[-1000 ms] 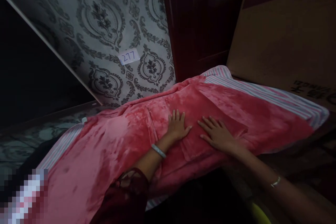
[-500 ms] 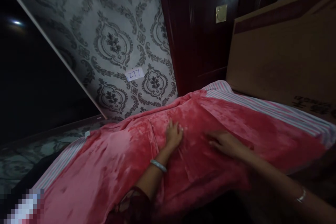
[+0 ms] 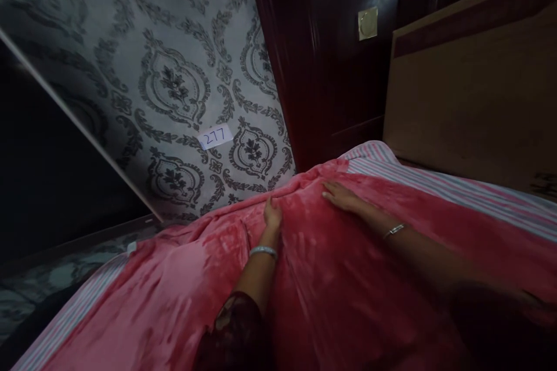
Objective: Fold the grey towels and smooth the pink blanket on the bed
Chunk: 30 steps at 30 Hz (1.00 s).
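A red plush blanket (image 3: 187, 295) lies spread over a striped sheet (image 3: 418, 188), with soft creases running across it. My left hand (image 3: 272, 215), a pale bangle at its wrist, rests on the blanket near its far edge by the wall. One digit of it points up and away; the other fingers show poorly. To its right, my right hand (image 3: 342, 196) lies flat on the blanket with fingers stretched out, a silver bracelet (image 3: 395, 230) on its wrist. Neither hand visibly grips the cloth.
A patterned wall (image 3: 174, 90) bearing a paper label (image 3: 216, 136) marked 277 rises behind the blanket. Dark red wooden panelling (image 3: 331, 81) stands beside it. A large cardboard box (image 3: 470, 98) is at right, a dark screen-like panel (image 3: 52, 156) at left.
My right hand has moved forward and left, from above the blanket's middle onto its far part. My left hand has slid slightly forward. The folded-looking flap between them now lies flatter.
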Tool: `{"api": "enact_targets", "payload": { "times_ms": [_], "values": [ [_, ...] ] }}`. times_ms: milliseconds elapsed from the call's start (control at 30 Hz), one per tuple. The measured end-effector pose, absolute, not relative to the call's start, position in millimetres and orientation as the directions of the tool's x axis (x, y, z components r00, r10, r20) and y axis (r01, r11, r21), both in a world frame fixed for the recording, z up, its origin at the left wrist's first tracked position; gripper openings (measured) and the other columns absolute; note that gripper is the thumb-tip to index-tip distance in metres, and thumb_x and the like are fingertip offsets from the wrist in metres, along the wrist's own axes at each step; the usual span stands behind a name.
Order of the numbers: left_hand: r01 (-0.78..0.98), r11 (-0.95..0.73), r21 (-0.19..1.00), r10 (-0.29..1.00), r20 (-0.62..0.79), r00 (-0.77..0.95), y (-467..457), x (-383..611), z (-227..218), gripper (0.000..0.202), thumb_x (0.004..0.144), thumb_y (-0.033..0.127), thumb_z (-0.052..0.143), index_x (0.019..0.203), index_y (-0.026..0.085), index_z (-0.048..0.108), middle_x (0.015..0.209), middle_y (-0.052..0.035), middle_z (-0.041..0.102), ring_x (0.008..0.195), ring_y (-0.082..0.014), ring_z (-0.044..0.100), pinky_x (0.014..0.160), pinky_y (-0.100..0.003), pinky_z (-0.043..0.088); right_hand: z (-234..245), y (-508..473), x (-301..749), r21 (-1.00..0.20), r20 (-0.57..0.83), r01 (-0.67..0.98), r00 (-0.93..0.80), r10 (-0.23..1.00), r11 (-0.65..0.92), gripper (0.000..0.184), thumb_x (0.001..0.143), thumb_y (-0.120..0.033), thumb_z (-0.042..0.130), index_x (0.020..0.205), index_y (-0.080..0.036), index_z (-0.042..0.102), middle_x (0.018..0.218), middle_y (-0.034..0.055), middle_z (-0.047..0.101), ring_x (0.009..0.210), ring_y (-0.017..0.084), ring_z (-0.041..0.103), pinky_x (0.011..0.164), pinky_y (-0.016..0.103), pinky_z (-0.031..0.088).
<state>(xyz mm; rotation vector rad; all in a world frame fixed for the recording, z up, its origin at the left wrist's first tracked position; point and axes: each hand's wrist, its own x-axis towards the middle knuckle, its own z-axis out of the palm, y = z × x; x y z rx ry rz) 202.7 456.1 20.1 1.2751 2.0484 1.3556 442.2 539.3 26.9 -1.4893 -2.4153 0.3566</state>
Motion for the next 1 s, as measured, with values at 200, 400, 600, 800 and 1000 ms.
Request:
{"api": "enact_targets", "payload": {
  "times_ms": [200,400,600,800,1000],
  "values": [
    [0.65,0.343,0.678,0.834,0.099,-0.543,452.2,189.8,11.8,0.052,0.089,0.024,0.056,0.141,0.017,0.057,0.13,-0.0193,0.066,0.12,-0.0314,0.064,0.1,-0.041,0.052,-4.5,531.0,421.3,-0.31,0.061,0.838,-0.453,0.889,0.448,0.063,0.103,-0.048,0.026,0.16,-0.022,0.031,0.168,0.0089,0.015,0.155,0.03,0.012,0.12,0.062,0.022],
    [0.753,0.354,0.555,0.854,0.135,-0.502,446.2,196.5,28.9,0.055,0.092,0.026,0.052,0.145,0.014,0.051,0.146,-0.021,0.054,0.133,-0.0314,0.055,0.108,-0.04,0.046,-12.0,533.4,421.6,-0.303,0.061,0.839,-0.456,0.888,0.452,0.064,0.102,-0.048,0.022,0.16,-0.024,0.032,0.167,0.0103,0.019,0.154,0.031,0.016,0.116,0.065,0.025],
    [0.961,0.15,0.234,0.96,0.199,-0.198,438.2,226.6,33.8,0.066,0.096,0.048,0.046,0.154,0.018,0.039,0.165,-0.0158,0.031,0.155,-0.0315,0.02,0.124,-0.051,0.02,4.8,545.0,415.1,-0.28,0.105,0.837,-0.461,0.881,0.471,0.061,0.102,-0.049,0.023,0.157,-0.026,0.038,0.166,0.0079,0.026,0.154,0.031,0.016,0.118,0.065,0.021],
    [0.973,0.212,0.093,0.976,0.034,-0.216,439.9,223.1,6.5,0.076,0.097,0.061,0.033,0.158,0.015,0.033,0.164,-0.0201,0.03,0.155,-0.0346,0.02,0.122,-0.058,0.019,-13.0,547.4,418.6,-0.307,0.018,0.837,-0.471,0.882,0.453,0.068,0.102,-0.053,0.022,0.162,-0.023,0.027,0.168,0.0064,0.017,0.155,0.029,0.012,0.121,0.062,0.017],
    [0.97,0.213,0.115,0.976,0.02,-0.217,441.0,217.9,0.0,0.079,0.096,0.065,0.028,0.16,0.018,0.028,0.167,-0.0168,0.025,0.156,-0.0315,0.016,0.124,-0.055,0.016,-18.9,550.7,419.9,-0.328,0.054,0.824,-0.472,0.88,0.462,0.068,0.101,-0.054,0.021,0.16,-0.024,0.031,0.167,0.0069,0.02,0.155,0.029,0.013,0.121,0.062,0.017]
  ]
}}
